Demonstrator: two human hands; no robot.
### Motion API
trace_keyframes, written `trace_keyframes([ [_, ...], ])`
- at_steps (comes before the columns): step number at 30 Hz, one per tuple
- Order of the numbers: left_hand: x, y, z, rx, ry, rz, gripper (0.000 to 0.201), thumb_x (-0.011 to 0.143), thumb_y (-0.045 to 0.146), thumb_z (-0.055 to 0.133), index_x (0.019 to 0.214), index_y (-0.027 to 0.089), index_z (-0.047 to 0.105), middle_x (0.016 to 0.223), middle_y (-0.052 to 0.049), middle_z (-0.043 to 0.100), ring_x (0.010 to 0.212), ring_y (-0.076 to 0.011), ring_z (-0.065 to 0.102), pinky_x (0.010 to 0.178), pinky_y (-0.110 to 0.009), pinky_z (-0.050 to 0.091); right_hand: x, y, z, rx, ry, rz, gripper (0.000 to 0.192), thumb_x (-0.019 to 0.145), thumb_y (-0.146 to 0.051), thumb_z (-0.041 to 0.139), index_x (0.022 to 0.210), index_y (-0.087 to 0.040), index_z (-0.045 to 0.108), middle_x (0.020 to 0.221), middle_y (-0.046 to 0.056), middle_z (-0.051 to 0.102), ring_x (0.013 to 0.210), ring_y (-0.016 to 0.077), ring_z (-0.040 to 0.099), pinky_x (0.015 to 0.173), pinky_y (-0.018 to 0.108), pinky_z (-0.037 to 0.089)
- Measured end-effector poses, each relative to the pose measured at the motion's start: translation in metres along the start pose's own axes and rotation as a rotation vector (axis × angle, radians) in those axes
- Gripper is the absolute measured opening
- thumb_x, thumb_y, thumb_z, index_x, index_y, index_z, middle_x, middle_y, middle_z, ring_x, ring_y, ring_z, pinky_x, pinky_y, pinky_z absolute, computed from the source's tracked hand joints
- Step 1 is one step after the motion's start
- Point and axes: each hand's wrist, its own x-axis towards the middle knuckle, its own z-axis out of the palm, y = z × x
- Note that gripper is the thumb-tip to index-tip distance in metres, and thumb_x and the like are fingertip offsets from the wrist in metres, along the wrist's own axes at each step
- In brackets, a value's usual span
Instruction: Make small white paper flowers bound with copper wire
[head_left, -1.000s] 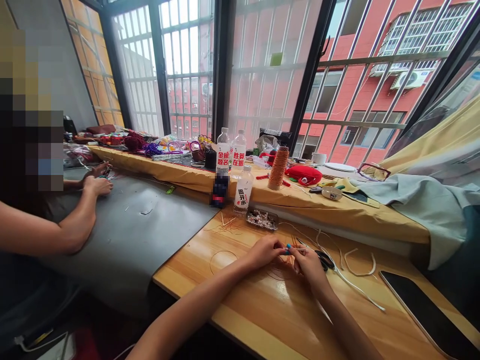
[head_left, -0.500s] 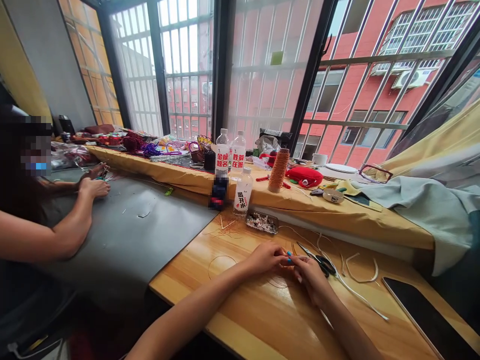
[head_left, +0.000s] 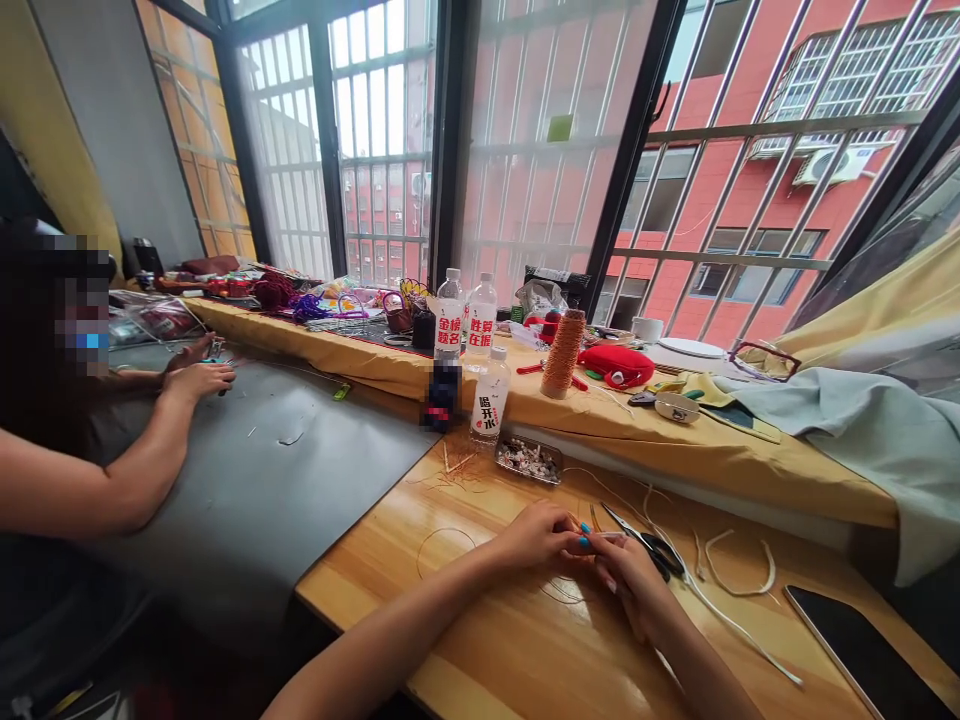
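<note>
My left hand (head_left: 536, 535) and my right hand (head_left: 630, 575) meet above the wooden table, both closed in pinches with the fingertips together. A short piece of white cord (head_left: 613, 535) shows at the right fingers. Thin orange-brown thread (head_left: 561, 592) hangs in loops below the hands, and a bit of orange shows at the left fingertips. The fingers hide just how thread and cord meet. Just beyond the right hand lie black-handled scissors (head_left: 654, 548), blades pointing away to the left.
Long white cord (head_left: 739, 630) and a phone (head_left: 862, 640) lie on the right. Behind stand a bead tray (head_left: 529, 462), water bottles (head_left: 489, 395) and a cone of orange thread (head_left: 564, 355) on the cloth-covered ledge (head_left: 750, 455). At left, a co-worker's hands (head_left: 199, 375) work over a grey surface (head_left: 262, 480).
The view has shifted slightly, so everything sits a little lower and to the right. My hands keep nearly the same pinched pose, with only small finger movement.
</note>
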Motion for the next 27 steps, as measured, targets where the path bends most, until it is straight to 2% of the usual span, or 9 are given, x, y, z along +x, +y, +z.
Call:
trace_keyframes([
  [4, 0.001, -0.003, 0.003, -0.039, 0.017, -0.048, 0.024, 0.074, 0.035, 0.051, 0.071, 0.014, 0.060, 0.077, -0.001, 0.061, 0.070, -0.0101, 0.050, 0.063, -0.018, 0.035, 0.000, 0.001, 0.002, 0.095, 0.069, -0.007, 0.034, 0.054, -0.048, 0.061, 0.054, -0.015, 0.053, 0.028, -0.007, 0.035, 0.029, 0.0036, 0.022, 0.036, 0.020, 0.011],
  [8, 0.002, -0.002, 0.004, -0.044, 0.052, -0.069, 0.029, 0.073, 0.041, 0.051, 0.080, 0.015, 0.061, 0.081, -0.002, 0.061, 0.074, -0.0114, 0.050, 0.066, -0.019, 0.036, -0.002, -0.001, 0.004, 0.270, 0.172, -0.048, 0.031, 0.051, -0.043, 0.066, 0.055, -0.015, 0.052, 0.040, -0.005, 0.044, 0.031, 0.0028, 0.025, 0.033, 0.019, 0.016],
  [11, 0.001, 0.002, 0.002, -0.134, -0.061, -0.013, 0.029, 0.080, 0.034, 0.041, 0.083, 0.016, 0.063, 0.083, -0.002, 0.062, 0.076, -0.0107, 0.051, 0.070, -0.018, 0.036, -0.002, -0.002, 0.003, 0.335, 0.161, -0.062, 0.031, 0.050, -0.041, 0.068, 0.054, -0.015, 0.052, 0.048, -0.004, 0.049, 0.031, 0.0008, 0.025, 0.032, 0.018, 0.017],
  [13, 0.001, 0.003, 0.002, -0.206, -0.103, -0.016, 0.027, 0.080, 0.030, 0.041, 0.085, 0.015, 0.063, 0.082, -0.002, 0.062, 0.073, -0.0101, 0.052, 0.068, -0.018, 0.037, -0.001, -0.002, 0.003, 0.343, 0.174, -0.070, 0.033, 0.049, -0.042, 0.068, 0.055, -0.014, 0.051, 0.049, -0.004, 0.049, 0.031, 0.0002, 0.024, 0.032, 0.017, 0.016],
  [15, 0.002, 0.004, 0.003, -0.235, -0.047, -0.071, 0.023, 0.076, 0.029, 0.047, 0.084, 0.013, 0.062, 0.078, -0.001, 0.062, 0.069, -0.0102, 0.051, 0.063, -0.018, 0.036, 0.001, -0.001, 0.003, 0.341, 0.203, -0.079, 0.035, 0.049, -0.044, 0.068, 0.057, -0.015, 0.051, 0.047, -0.005, 0.048, 0.030, -0.0001, 0.024, 0.032, 0.017, 0.016],
  [18, 0.002, 0.004, 0.002, -0.194, 0.133, -0.167, 0.020, 0.070, 0.030, 0.055, 0.076, 0.011, 0.061, 0.071, -0.001, 0.059, 0.065, -0.0104, 0.048, 0.058, -0.019, 0.034, 0.002, -0.002, 0.007, 0.310, 0.238, -0.069, 0.040, 0.045, -0.047, 0.069, 0.061, -0.015, 0.051, 0.038, -0.008, 0.041, 0.028, 0.0005, 0.021, 0.031, 0.017, 0.012],
  [20, 0.002, 0.003, 0.002, -0.163, 0.202, -0.180, 0.020, 0.068, 0.031, 0.057, 0.072, 0.011, 0.059, 0.067, 0.000, 0.056, 0.062, -0.0097, 0.046, 0.055, -0.018, 0.032, 0.002, -0.003, 0.011, 0.294, 0.259, -0.075, 0.044, 0.044, -0.048, 0.069, 0.068, -0.016, 0.053, 0.033, -0.010, 0.034, 0.028, 0.0014, 0.020, 0.032, 0.017, 0.010],
  [23, 0.000, 0.000, 0.005, -0.134, 0.189, -0.148, 0.020, 0.067, 0.032, 0.058, 0.067, 0.012, 0.057, 0.061, 0.002, 0.052, 0.057, -0.0078, 0.042, 0.052, -0.017, 0.029, 0.000, -0.003, 0.015, 0.274, 0.284, -0.083, 0.045, 0.044, -0.048, 0.069, 0.071, -0.016, 0.053, 0.032, -0.010, 0.031, 0.029, 0.0024, 0.022, 0.033, 0.017, 0.011],
  [27, -0.002, -0.002, 0.010, -0.050, 0.123, -0.045, 0.023, 0.069, 0.034, 0.057, 0.062, 0.013, 0.055, 0.057, 0.004, 0.049, 0.054, -0.0068, 0.039, 0.050, -0.017, 0.027, 0.000, -0.001, 0.014, 0.229, 0.228, -0.041, 0.041, 0.045, -0.048, 0.068, 0.064, -0.016, 0.052, 0.035, -0.008, 0.035, 0.030, 0.0025, 0.025, 0.032, 0.017, 0.010],
])
